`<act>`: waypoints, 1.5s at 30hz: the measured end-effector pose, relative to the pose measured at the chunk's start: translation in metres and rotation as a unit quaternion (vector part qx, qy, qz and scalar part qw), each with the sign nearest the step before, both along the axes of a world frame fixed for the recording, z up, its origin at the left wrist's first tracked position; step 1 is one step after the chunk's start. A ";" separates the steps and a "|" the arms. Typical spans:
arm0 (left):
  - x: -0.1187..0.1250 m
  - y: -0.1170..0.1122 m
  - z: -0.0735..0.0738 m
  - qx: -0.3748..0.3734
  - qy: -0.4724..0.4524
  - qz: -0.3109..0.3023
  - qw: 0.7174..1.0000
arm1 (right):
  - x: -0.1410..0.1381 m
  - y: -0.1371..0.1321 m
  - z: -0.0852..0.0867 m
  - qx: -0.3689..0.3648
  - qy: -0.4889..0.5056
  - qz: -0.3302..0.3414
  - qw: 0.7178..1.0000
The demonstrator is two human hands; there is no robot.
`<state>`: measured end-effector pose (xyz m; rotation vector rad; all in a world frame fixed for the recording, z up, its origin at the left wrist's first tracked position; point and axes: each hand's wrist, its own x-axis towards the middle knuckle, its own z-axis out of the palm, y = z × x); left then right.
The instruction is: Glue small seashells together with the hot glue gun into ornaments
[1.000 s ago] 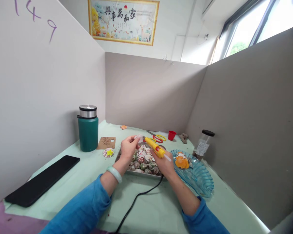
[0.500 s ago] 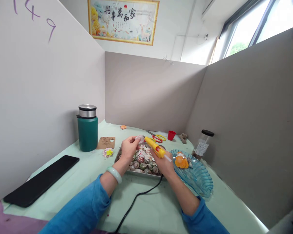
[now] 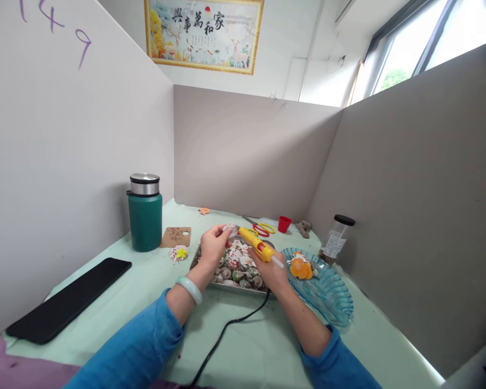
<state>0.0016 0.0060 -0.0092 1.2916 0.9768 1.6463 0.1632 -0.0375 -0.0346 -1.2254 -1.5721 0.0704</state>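
Note:
My right hand [image 3: 270,268] is wrapped round a yellow hot glue gun [image 3: 256,243], with a clear glue stick [image 3: 277,261] poking out of its back end. The gun's nozzle meets a pale, pinkish-white shell piece [image 3: 230,230] that my left hand [image 3: 213,246] pinches between thumb and fingers; whether they touch I cannot tell. Beneath both hands lies a metal tray [image 3: 235,288] filled with seashells [image 3: 238,276], white and spotted ones at the back, rounder greenish snail shells in front. From my right hand a black cord [image 3: 230,323] runs down toward me.
Right: a blue scalloped plate [image 3: 328,302] holding orange shells [image 3: 301,268], and a black-lidded jar [image 3: 335,237]. Behind: scissors [image 3: 263,229], a red cup [image 3: 284,224]. Left: a green flask [image 3: 144,221], a brown card [image 3: 177,237], a shell flower [image 3: 179,253], a black flat slab [image 3: 71,300]. Partitions surround the table.
Almost nothing differs. Both hands hold the same pose, with the glue gun's nozzle still at the shell piece; the whole view has shifted very slightly.

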 end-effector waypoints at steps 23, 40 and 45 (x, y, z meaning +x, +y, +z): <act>0.001 0.000 -0.001 0.018 -0.011 -0.028 0.999 | -0.001 -0.002 0.001 0.009 -0.010 -0.008 1.000; 0.001 0.001 -0.004 0.019 0.053 0.007 0.998 | -0.001 -0.005 0.004 0.006 -0.006 -0.010 1.000; 0.001 0.002 -0.005 0.012 0.069 0.001 0.998 | -0.002 -0.006 0.006 0.014 -0.048 0.001 0.999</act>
